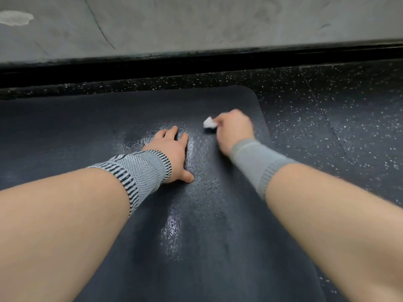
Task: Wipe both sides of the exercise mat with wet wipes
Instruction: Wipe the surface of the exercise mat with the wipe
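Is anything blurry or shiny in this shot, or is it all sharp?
Head view: the right hand and its wet wipe are motion-blurred; the left hand is sharp; glare glints off wet streaks on the exercise mat; wide-angle distortion curves the wall base.

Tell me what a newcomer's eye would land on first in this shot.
First, the white wet wipe pinched in the right hand near the far right corner of the dark exercise mat. Next, the left hand pressed flat on the mat's middle, ringed by shiny wet streaks. Then the mismatched wristbands: striped on the left, plain grey on the right.
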